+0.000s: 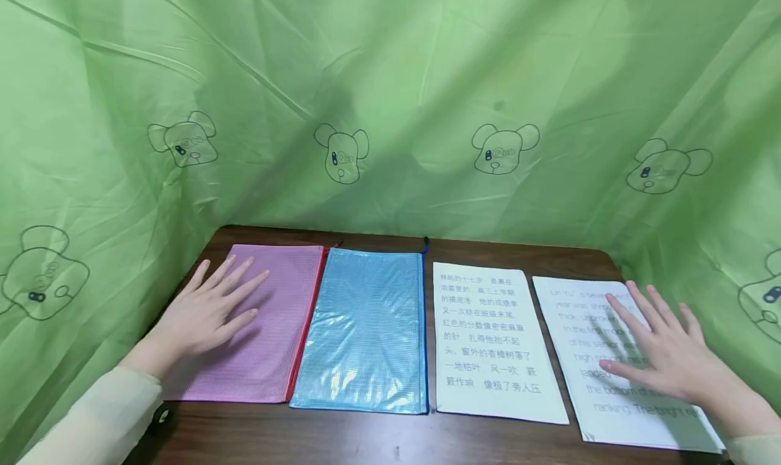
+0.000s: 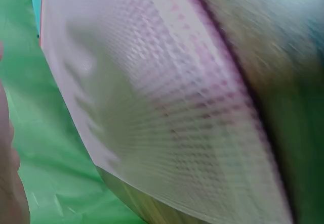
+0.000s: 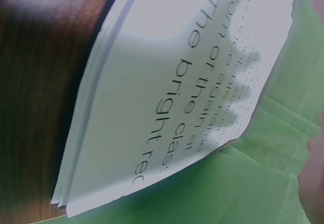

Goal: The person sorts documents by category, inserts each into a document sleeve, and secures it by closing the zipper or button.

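My left hand [image 1: 210,309], fingers spread, hovers over a pink mesh zipper pouch [image 1: 274,329] with a red zipper edge, its shadow falling on the pouch. In the left wrist view the pouch [image 2: 152,82] fills most of the picture. To its right lies a blue zipper pouch [image 1: 366,329]. My right hand [image 1: 671,350] is spread over a stack of paper sheets printed in English [image 1: 610,383]; the layered edges of the stack [image 3: 126,113] show in the right wrist view. Left of that lies a stack printed in Chinese [image 1: 497,356]. Neither hand holds anything.
All four items lie flat in a row on a dark wooden table [image 1: 342,438]. Green fabric [image 1: 390,78] with printed mouse-like heads hangs behind the table and along both sides. A small black object [image 1: 161,416] shows by the left sleeve.
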Demonstrator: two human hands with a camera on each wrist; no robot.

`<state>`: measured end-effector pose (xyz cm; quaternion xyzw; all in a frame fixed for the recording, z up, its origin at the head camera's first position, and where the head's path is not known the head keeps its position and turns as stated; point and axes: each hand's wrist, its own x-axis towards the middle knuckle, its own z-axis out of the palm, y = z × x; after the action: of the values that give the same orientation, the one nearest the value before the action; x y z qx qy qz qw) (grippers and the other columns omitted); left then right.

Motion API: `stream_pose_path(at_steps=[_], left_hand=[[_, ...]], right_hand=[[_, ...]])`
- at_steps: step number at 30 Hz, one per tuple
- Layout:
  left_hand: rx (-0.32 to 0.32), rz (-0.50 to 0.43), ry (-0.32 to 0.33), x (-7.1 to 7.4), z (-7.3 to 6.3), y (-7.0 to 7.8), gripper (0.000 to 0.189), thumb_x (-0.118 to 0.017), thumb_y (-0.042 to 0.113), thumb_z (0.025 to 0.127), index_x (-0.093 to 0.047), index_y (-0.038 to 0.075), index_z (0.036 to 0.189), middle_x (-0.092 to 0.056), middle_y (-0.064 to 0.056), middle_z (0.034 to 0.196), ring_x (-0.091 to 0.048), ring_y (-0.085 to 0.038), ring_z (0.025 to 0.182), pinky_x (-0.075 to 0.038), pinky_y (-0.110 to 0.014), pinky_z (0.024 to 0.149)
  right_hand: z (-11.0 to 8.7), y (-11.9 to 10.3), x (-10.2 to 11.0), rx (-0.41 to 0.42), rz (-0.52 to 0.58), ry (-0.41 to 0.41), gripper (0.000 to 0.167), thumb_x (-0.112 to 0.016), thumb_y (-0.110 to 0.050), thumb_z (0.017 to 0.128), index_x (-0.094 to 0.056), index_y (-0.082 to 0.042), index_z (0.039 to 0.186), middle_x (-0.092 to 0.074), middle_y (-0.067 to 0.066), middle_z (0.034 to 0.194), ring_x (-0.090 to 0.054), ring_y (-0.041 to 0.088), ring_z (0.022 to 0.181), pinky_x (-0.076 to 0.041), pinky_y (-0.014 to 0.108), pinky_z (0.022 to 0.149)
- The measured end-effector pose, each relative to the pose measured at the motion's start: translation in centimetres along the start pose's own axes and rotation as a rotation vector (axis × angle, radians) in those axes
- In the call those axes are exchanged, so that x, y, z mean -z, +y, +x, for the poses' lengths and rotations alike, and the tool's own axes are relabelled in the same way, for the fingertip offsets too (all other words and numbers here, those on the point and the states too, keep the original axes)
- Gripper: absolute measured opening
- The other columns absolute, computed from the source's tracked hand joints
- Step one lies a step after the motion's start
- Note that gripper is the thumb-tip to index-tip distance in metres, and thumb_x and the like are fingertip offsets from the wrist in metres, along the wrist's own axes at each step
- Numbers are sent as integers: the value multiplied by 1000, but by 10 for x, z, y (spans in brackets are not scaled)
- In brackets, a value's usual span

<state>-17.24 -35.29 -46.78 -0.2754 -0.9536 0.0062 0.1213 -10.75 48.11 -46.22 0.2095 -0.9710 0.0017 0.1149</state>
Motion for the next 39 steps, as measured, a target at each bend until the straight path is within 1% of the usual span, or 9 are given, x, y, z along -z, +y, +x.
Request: stream_pose_path(at_steps=[9, 12, 16, 21, 24, 28, 34, 37, 39], left_hand=[[14, -45, 3, 2, 28, 22, 77, -61, 53, 107, -31, 32, 174, -19, -10, 182, -20, -45, 165, 2, -64, 132], [36, -89, -12, 2, 41, 34, 77, -59, 54, 108, -27, 33, 175, -11, -8, 184, -11, -42, 167, -6, -69, 130], [46, -140, -19, -1, 62, 56, 80, -55, 56, 109, -18, 34, 177, -1, -6, 184, -8, -42, 167, -17, -74, 126], [46, -229, -6, -2, 89, 91, 79, -53, 58, 110, -20, 30, 177, -16, -11, 182, -38, -54, 155, -35, -75, 118], [46, -296, -11, -4, 103, 114, 78, -53, 58, 110, -25, 27, 176, -30, -17, 177, -52, -58, 143, -42, -72, 115], [51, -384, -14, -8, 122, 143, 79, -51, 58, 111, -20, 25, 177, -41, -21, 171, -56, -53, 141, -43, -69, 116], [117, -518, -11, -15, 147, 180, 84, -48, 61, 111, -6, 29, 178, -47, -16, 168, -53, -41, 148, -41, -59, 121], [172, -608, -2, -18, 157, 197, 88, -53, 59, 110, -6, 28, 178, -49, -17, 166, -54, -39, 147, -43, -58, 120], [205, -675, 12, -19, 161, 208, 89, -57, 56, 109, -8, 27, 177, -54, -19, 162, -70, -36, 126, -52, -58, 110]], right_hand=[[8, -1, 8, -15, 15, 20, 130, -89, -64, 77, -15, -25, 177, 1, 12, 184, 4, 36, 169, 15, 76, 122], [11, -8, 11, -34, 41, 29, 130, -89, -62, 78, -15, -24, 177, -1, 13, 184, -10, 47, 166, 1, 86, 119], [17, -23, 13, -77, 107, 11, 125, -89, -57, 82, -16, -22, 177, -7, 16, 183, -29, 62, 152, -21, 91, 103], [29, -39, 10, -96, 164, 21, 119, -90, -49, 86, -19, -20, 177, -31, 32, 172, -43, 67, 136, -34, 88, 94], [36, -47, 6, -108, 193, 41, 115, -90, -44, 89, -20, -14, 176, -41, 38, 161, -46, 67, 134, -37, 87, 97], [43, -60, 4, -183, 288, 15, 104, -85, -39, 96, -23, -5, 173, -45, 42, 156, -45, 67, 136, -37, 82, 104], [58, -82, 5, -252, 423, -39, 80, -78, -33, 103, -39, 3, 163, -54, 39, 148, -64, 57, 119, -54, 72, 91], [67, -91, 7, -266, 479, -63, 72, -76, -31, 104, -46, 4, 159, -62, 35, 142, -71, 49, 110, -61, 63, 86], [72, -97, 7, -282, 504, -87, 70, -75, -32, 105, -47, 4, 159, -65, 33, 138, -73, 45, 108, -62, 59, 87]])
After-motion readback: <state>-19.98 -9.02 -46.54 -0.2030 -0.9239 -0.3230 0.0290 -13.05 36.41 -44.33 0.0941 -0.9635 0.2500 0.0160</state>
